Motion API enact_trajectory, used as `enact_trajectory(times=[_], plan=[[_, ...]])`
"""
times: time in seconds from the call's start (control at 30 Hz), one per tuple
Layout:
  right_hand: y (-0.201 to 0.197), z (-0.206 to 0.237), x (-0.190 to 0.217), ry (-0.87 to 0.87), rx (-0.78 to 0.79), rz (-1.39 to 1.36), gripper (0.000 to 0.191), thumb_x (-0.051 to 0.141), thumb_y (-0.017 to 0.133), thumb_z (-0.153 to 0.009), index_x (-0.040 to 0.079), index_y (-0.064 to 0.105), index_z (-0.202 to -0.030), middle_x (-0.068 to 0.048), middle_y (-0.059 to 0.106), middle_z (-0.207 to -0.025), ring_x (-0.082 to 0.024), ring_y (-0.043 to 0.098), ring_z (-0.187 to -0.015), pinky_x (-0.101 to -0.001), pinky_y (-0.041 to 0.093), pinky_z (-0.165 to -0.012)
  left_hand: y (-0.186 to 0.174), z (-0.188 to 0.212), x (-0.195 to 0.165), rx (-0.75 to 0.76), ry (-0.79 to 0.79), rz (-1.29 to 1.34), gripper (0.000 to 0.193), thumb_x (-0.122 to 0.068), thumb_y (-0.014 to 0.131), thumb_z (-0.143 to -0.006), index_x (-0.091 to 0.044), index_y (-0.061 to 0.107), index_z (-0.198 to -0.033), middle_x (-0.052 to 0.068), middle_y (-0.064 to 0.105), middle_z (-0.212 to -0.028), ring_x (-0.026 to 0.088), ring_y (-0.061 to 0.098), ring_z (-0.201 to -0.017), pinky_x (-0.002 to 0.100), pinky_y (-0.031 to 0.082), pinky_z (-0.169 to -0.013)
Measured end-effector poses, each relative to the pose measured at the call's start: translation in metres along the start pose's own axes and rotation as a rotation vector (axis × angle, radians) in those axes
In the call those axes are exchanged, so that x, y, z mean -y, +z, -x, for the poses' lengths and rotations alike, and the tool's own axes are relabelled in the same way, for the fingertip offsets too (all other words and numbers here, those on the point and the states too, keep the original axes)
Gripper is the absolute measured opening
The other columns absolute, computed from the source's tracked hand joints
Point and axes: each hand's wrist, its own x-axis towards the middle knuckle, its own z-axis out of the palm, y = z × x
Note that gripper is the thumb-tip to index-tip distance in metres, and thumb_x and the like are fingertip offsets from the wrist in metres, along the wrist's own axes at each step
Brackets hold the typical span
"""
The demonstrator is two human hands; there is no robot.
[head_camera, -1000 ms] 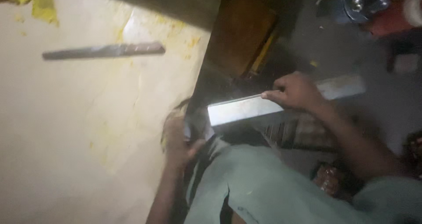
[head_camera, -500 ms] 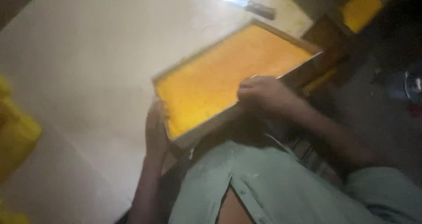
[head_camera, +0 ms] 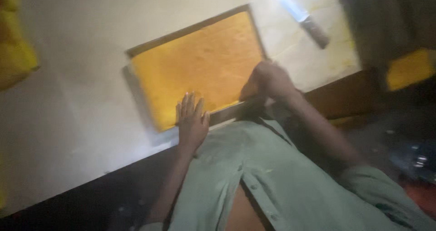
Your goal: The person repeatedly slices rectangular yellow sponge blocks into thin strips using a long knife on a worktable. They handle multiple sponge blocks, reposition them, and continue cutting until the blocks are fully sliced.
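A rectangular metal tray (head_camera: pixel 136 83) filled with a flat yellow-orange slab (head_camera: pixel 200 67) lies on a pale work table (head_camera: pixel 81 45). My left hand (head_camera: pixel 190 122) rests flat, fingers spread, on the slab's near edge and the tray rim. My right hand (head_camera: pixel 268 79) is curled around the tray's near right corner. A long knife (head_camera: pixel 299 15) with a dark handle lies on the table beyond the tray, to the right.
Yellow material (head_camera: pixel 16 54) sits at the table's left edge. A dark table edge (head_camera: pixel 136 167) runs along the near side. A yellow block (head_camera: pixel 408 67) lies off the table at right, above a dim cluttered floor.
A second ago my hands held a long metal strip near my lap. The tray was then lifted toward me; now it lies flat on the table, left hand moved on top.
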Motion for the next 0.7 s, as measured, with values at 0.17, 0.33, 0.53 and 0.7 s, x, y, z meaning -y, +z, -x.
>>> enact_trajectory(times=[0.17,0.33,0.53,0.7], plan=[[-0.124,-0.029,-0.186,-0.029,-0.558,0.271,0.019,0.011,0.065,-0.097,0.0,0.068,-0.113,-0.02,0.068,-0.112,-0.039,0.065,-0.102,-0.0505,0.053,-0.088,0.034,-0.037,-0.105,0.16,-0.2,-0.041,0.036,-0.031,0.065,-0.092,-0.003,0.065,-0.115,0.018,0.059,-0.124,0.039,0.049,-0.127,0.057,0.037,-0.108],[-0.144,-0.049,-0.292,0.183,-0.356,0.519,0.031,0.008,0.059,-0.095,-0.004,0.062,-0.123,-0.028,0.063,-0.116,-0.044,0.062,-0.101,-0.0518,0.052,-0.085,0.054,-0.035,-0.143,0.037,-0.195,-0.099,0.033,-0.033,0.066,-0.091,-0.001,0.065,-0.103,0.02,0.06,-0.108,0.04,0.053,-0.112,0.057,0.041,-0.098],[-0.14,-0.07,-0.28,-0.002,-0.388,0.278,0.028,0.016,0.062,-0.101,-0.001,0.055,-0.123,-0.016,0.065,-0.102,-0.029,0.064,-0.086,-0.041,0.055,-0.072,0.046,-0.026,-0.101,0.056,-0.236,0.064,0.029,-0.03,0.067,-0.095,-0.002,0.067,-0.091,0.017,0.064,-0.098,0.036,0.06,-0.101,0.052,0.047,-0.091],[-0.108,-0.021,-0.209,0.348,-0.416,-0.755,0.035,0.026,0.054,-0.108,-0.005,0.054,-0.125,-0.017,0.065,-0.097,-0.027,0.064,-0.079,-0.0403,0.054,-0.066,0.008,-0.042,-0.018,-0.149,-0.343,-0.044,0.027,-0.026,0.065,-0.096,-0.001,0.066,-0.105,0.02,0.063,-0.116,0.038,0.057,-0.116,0.054,0.045,-0.098]])
